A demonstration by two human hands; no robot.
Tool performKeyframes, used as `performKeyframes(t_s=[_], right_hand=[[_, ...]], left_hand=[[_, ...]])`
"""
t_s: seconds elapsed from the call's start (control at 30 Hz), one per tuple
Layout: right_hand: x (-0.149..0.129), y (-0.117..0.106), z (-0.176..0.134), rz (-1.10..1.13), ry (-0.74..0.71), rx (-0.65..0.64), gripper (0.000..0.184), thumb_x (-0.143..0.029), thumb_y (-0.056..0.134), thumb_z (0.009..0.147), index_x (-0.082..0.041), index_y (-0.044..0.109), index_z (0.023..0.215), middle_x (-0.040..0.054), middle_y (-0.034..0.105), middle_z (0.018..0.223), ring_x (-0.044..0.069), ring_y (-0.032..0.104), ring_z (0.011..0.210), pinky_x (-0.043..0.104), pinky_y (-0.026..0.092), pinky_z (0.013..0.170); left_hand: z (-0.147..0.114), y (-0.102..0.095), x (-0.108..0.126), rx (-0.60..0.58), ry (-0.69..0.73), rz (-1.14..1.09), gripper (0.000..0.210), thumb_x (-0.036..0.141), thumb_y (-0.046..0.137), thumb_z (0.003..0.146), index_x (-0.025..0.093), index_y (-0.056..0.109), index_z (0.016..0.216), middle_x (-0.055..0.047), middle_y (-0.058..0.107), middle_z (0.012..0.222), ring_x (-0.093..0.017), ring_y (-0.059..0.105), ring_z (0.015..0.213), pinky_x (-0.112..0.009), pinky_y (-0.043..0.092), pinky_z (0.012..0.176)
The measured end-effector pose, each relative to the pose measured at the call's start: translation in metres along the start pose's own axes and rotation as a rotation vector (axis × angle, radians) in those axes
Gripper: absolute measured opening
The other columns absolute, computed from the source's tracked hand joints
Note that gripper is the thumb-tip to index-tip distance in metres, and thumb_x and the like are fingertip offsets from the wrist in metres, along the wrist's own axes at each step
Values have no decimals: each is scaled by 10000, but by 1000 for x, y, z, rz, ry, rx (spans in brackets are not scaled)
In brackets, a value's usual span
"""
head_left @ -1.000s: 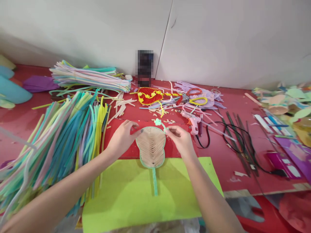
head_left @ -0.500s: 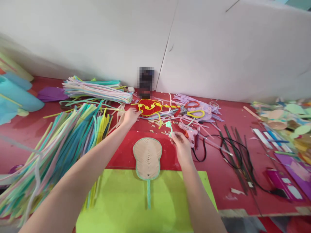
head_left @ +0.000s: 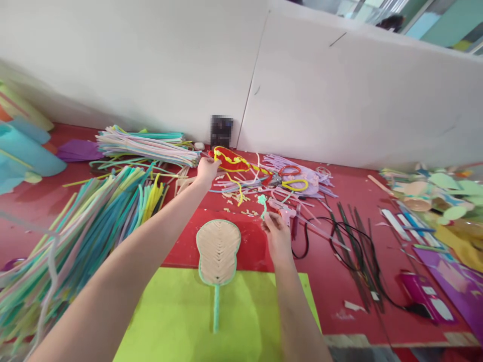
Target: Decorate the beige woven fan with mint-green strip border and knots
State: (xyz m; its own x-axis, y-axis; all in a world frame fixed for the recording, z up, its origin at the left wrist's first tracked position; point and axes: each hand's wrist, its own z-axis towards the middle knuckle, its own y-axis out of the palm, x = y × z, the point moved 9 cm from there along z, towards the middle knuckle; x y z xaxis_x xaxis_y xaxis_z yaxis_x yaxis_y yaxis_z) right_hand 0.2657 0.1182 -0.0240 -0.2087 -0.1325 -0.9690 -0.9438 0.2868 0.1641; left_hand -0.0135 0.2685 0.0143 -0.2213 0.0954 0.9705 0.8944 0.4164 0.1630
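Hands apart: left hand (head_left: 207, 170) on red fan (head_left: 228, 159), right hand (head_left: 274, 233) pinching flower (head_left: 261, 200).

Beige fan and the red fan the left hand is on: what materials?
Beige fan: looks like fuzzy pipe cleaners laid in a herringbone, matte, with green pipe-cleaner edging and stem. Red fan under the left hand: likely the same, matte red with yellow trim, though too small to tell.

Pipe-cleaner heap (head_left: 86, 221) lay left of the hands, striped bundle (head_left: 147, 146) beyond it, black cable (head_left: 350, 246) and purple card (head_left: 453, 271) right, green sheet (head_left: 181, 322) nearest, white wall (head_left: 151, 60) behind.
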Motion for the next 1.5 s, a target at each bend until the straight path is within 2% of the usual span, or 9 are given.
performKeyframes(t_s=[0.2,0.33,0.5,0.7,0.83,0.93,1.1,1.27,1.5], right_hand=[[-12,-14,2,104,-83,47,233,-349,733,690,-210,630,846,-44,564,732,63,490,603,221,411,600],[-26,-33,7,154,-119,109,230,-355,739,678,-215,622,821,-39,584,743,72,519,610,228,427,587],[-51,-62,11,292,-179,172,240,-322,782,618,-206,638,771,-48,590,672,63,535,593,213,433,579],[-62,-89,12,337,-235,234,222,-285,784,614,-209,651,776,-37,610,736,57,532,615,200,427,576],[-56,-93,11,290,-231,264,238,-307,776,626,-205,647,798,-31,600,743,63,529,621,208,431,581],[-53,-88,10,253,-226,238,222,-300,765,646,-192,647,799,-27,598,728,57,519,610,200,420,580],[-50,-87,9,220,-217,241,242,-316,762,653,-187,654,827,-12,619,750,64,525,607,206,420,572],[-46,-90,8,200,-202,292,282,-322,775,628,-190,649,842,-20,605,733,66,518,586,213,426,562],[-40,-86,10,170,-178,269,266,-334,768,641,-186,650,828,-18,602,728,71,514,596,212,414,558]], left_hand=[[-1,0,49,34,184,-138,183,125,583,770,185,420,827,-11,601,787,-158,655,739,-383,577,725],[3,-9,65,-68,188,-200,133,149,568,811,175,441,842,4,607,736,-127,639,662,-372,576,719],[8,-1,41,-301,21,-126,151,194,623,802,144,492,860,-18,634,774,-113,634,653,-336,572,691],[-6,39,-6,-523,-33,162,164,184,611,810,148,509,934,-23,638,818,-151,644,727,-331,553,682],[-14,61,-33,-655,-99,394,161,186,633,792,142,522,901,-27,640,808,-141,630,655,-310,519,664],[-10,72,-41,-728,-78,481,137,185,620,799,139,522,884,-23,640,770,-131,613,613,-276,491,629],[14,77,-43,-639,14,493,161,163,594,813,155,484,929,13,616,696,-113,577,574,-230,452,578],[38,71,-49,-515,81,570,166,139,609,778,153,511,911,50,555,596,-97,518,527,-199,398,539],[49,70,-56,-468,146,580,164,174,687,682,140,618,826,-5,645,707,-144,581,689,-255,452,675]])
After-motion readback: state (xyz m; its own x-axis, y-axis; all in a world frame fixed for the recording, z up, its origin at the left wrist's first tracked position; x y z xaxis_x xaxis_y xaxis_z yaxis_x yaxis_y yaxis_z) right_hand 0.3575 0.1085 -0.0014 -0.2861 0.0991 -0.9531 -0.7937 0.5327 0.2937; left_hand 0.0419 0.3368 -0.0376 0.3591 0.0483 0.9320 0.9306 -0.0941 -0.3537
